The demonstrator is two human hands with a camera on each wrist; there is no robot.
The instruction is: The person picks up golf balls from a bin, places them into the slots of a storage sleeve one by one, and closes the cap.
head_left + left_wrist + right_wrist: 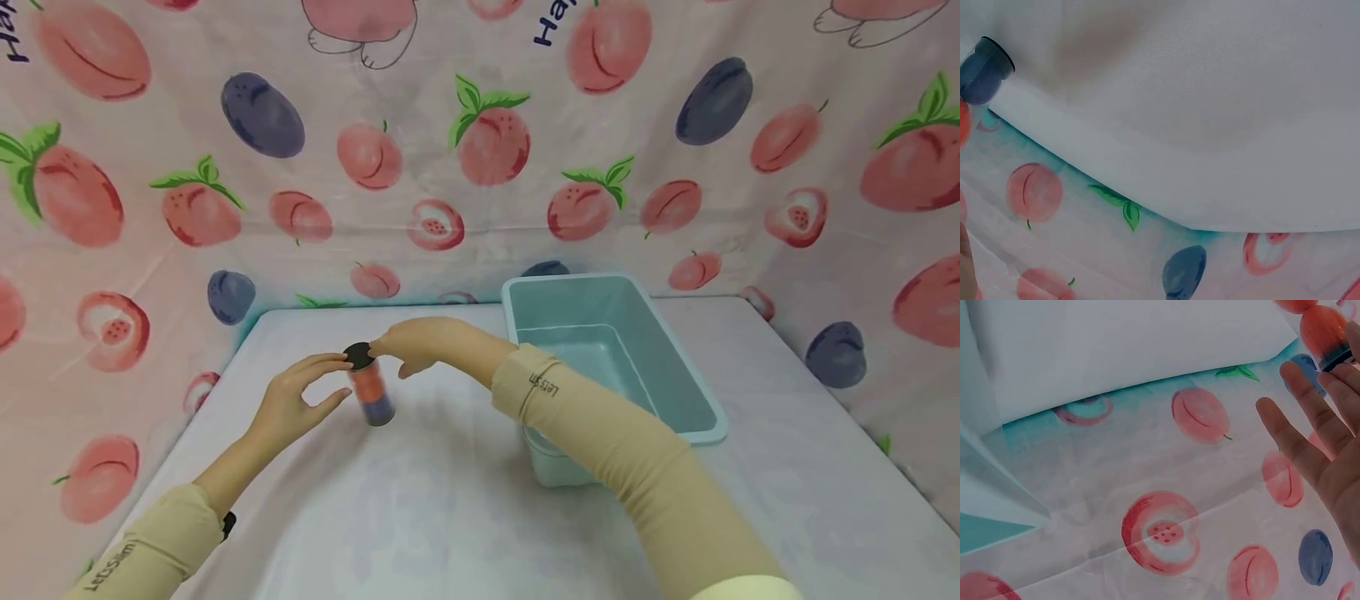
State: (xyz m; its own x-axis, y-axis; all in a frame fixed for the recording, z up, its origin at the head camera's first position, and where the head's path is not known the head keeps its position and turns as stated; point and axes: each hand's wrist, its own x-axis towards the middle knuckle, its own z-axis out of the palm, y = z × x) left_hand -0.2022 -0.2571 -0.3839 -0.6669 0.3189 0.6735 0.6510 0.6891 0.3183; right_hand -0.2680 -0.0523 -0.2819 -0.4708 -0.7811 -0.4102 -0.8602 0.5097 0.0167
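Observation:
A clear, round tube with a black lid stands on the table, orange and blue round shapes showing inside. Its lower end enters the left wrist view at the upper left corner. My left hand comes from the left, fairly straight fingertips at the lid and thumb tip close beside the tube's side. From the right, my right hand reaches over, fingertips at the lid's right edge and thumb apart from the tube. Extended, spread fingers appear in the right wrist view near the lid.
Right of the tube sits a large light-blue plastic bin, partly behind my right forearm. A white cloth covers the table. Behind and at the sides hangs a fruit-print curtain, meeting the table's back edge.

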